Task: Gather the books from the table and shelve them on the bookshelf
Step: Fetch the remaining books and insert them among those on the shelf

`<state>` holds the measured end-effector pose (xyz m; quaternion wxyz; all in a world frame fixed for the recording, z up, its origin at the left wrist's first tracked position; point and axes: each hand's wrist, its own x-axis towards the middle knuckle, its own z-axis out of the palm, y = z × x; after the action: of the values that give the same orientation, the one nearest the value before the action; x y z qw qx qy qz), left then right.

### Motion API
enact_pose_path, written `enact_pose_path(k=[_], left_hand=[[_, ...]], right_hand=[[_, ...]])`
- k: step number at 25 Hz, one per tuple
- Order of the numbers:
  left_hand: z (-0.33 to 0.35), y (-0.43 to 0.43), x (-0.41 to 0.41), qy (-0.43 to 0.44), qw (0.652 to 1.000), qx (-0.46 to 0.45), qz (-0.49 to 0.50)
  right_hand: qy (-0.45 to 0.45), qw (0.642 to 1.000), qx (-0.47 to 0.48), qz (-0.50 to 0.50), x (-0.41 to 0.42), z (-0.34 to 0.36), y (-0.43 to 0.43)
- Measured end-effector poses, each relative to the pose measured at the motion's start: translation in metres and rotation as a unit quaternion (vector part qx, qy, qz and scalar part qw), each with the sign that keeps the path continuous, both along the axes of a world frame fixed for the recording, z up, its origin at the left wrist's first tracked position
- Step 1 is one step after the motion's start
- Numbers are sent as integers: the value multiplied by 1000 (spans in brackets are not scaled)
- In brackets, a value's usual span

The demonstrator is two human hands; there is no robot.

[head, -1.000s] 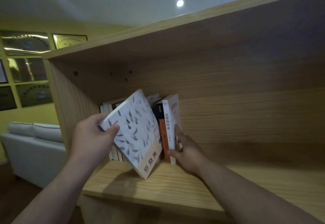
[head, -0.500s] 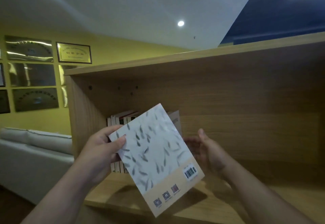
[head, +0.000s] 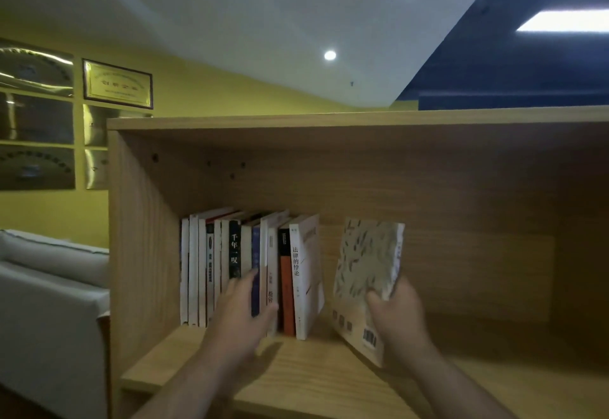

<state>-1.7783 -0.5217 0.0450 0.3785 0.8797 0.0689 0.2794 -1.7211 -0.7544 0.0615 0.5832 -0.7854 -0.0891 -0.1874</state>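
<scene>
A white book with a grey leaf pattern (head: 365, 264) stands nearly upright in the wooden bookshelf (head: 296, 372), a gap to the right of the row of shelved books (head: 303, 273). My right hand (head: 397, 316) grips its lower right edge, thumb on the cover. My left hand (head: 242, 313) lies with straight fingers against the spines in the middle of the row. The row stands upright against the shelf's left wall.
The shelf board to the right of the leaf-patterned book is bare wood. A white sofa (head: 49, 287) stands left of the bookshelf. Framed plaques (head: 117, 84) hang on the yellow wall behind it.
The leaf-patterned book passed from my left hand to my right and moved to the right of the row, turned upright. My left hand went to the spines of the shelved books.
</scene>
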Motion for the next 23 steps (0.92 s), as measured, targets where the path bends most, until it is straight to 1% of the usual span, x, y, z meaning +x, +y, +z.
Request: enact_pose_path(k=[2,4,7,9,11,13,14,16,17,19,21,23], left_hand=[[-14,-5,0,6,1000,29,-5],[-21,-3,2,-9,999,52,-16],[-22,1,5,-19,998,57,-32],[-22,-2,6,-23,997,56,-42],[-18,-3,3,-28,997,36,-62],[0,-3,0,-37,997,26,-62],[14,-1,3,-49,997,42,-45],[51,6,21,-71,993,95,19],[71,8,31,-58,989,123,50],[99,10,46,2,985,156,76],[100,12,52,10,982,175,76],[91,12,51,-36,977,187,93]], right_hand=[[-2,1000,-18,9,16,-19,32],[6,999,-25,40,30,-26,55],[48,987,-32,147,34,-26,66],[63,971,-37,227,35,-33,60],[100,956,-27,275,44,-43,58],[95,960,-52,257,55,-53,60],[80,964,-71,245,58,-55,62],[60,966,-90,235,59,-53,65],[59,965,-93,237,61,-52,65],[63,965,-89,238,60,-51,64],[62,966,-87,235,61,-51,62],[57,967,-102,229,60,-50,62]])
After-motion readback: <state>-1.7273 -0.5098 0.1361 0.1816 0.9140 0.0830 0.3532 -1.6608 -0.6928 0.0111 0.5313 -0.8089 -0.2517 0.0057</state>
